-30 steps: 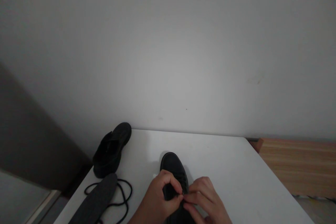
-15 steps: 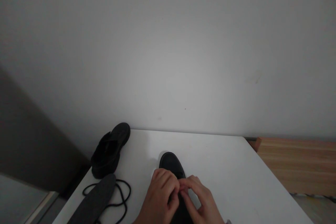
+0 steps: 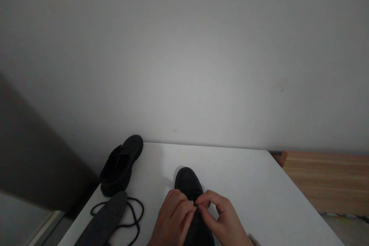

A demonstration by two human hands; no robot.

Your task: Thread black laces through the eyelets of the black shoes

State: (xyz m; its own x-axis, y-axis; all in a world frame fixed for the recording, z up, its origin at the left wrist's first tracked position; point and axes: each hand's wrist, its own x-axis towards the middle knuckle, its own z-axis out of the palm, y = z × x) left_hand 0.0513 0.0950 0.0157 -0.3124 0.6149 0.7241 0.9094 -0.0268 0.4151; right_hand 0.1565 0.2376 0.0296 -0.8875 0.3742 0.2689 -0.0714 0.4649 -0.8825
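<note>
A black shoe [image 3: 187, 178] lies on the white table, its toe pointing away from me. Over its lacing area my left hand [image 3: 175, 215] is closed, thumb and fingertips pressed together. My right hand [image 3: 220, 215] pinches thumb against forefinger right beside the left fingertips. Something dark and thin, too small to name, shows between the two pinches. Both hands cover much of the shoe's middle. To the left lie a loose black shoelace [image 3: 138, 219] and a dark grey insole [image 3: 105, 221], which overlaps part of the lace.
A second black shoe [image 3: 117, 171], without a visible lace, stands at the table's [image 3: 245, 177] far left corner. A pale wall [image 3: 184, 65] rises behind the table. Wooden boards [image 3: 325, 180] are beyond the right edge.
My hands have shifted slightly toward me, uncovering more of the shoe's upper. The left fingers have straightened a little, and the right pinch has come off the left knuckles. The shoe has stayed put.
</note>
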